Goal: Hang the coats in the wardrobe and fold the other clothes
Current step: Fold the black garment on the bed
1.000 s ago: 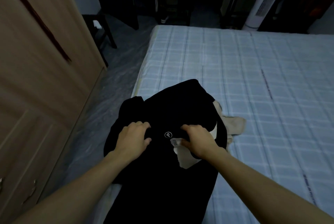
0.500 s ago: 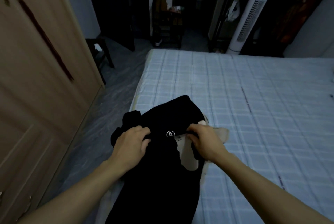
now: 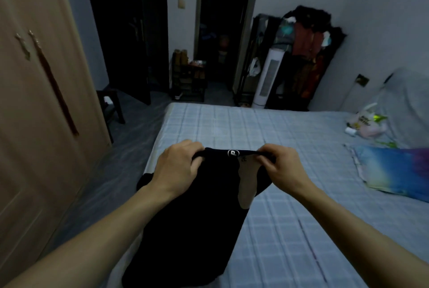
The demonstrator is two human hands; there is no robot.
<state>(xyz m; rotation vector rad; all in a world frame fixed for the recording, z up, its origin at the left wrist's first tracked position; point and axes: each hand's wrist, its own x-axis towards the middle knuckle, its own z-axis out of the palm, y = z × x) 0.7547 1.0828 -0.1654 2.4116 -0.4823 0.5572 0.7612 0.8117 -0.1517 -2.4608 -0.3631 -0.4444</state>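
Left hand (image 3: 180, 167): fingers curled over the top edge of the black garment (image 3: 197, 213), gripping it at its left end.
Right hand (image 3: 282, 167): fingers and thumb pinch the same top edge at its right end; both hands hold that edge stretched level between them.
Black garment: hangs down from the hands over the near left corner of the bed (image 3: 290, 229); a small round white logo (image 3: 232, 153) sits on the held edge, and a pale inner panel (image 3: 246, 183) shows below the right hand.
Bed: covered in a light checked sheet; a colourful pillow (image 3: 394, 171) lies at its right edge, with a plastic bag (image 3: 364, 123) beyond it.
Wardrobe (image 3: 34, 113): wooden doors closed, along the left of the bed.
Far wall: a white tower fan (image 3: 267, 78) stands beside a dark rack of clothes (image 3: 306, 60).
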